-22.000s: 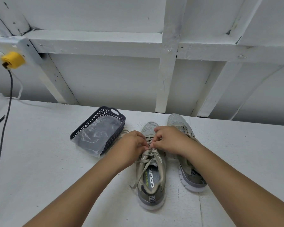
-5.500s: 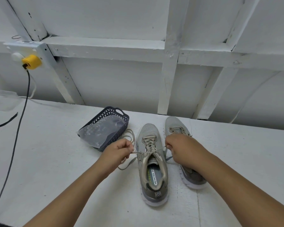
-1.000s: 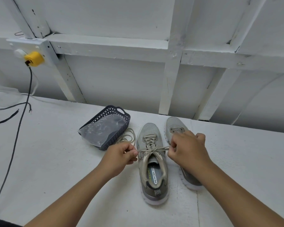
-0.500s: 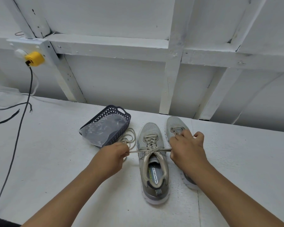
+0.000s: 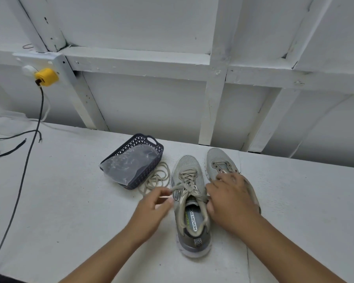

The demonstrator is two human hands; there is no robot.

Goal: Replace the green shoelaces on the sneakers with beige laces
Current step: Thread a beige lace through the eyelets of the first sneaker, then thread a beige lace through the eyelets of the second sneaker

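Both hands, left (image 5: 151, 209) and right (image 5: 231, 203), pinch beige lace ends (image 5: 177, 187) at the laced sneaker (image 5: 190, 203) (left blurred), so knotting seems next.

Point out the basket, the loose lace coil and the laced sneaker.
basket (image 5: 154, 140): head view, far rim by handle.
loose lace coil (image 5: 161, 176): head view, loops beside basket.
laced sneaker (image 5: 187, 162): head view, toe mesh.
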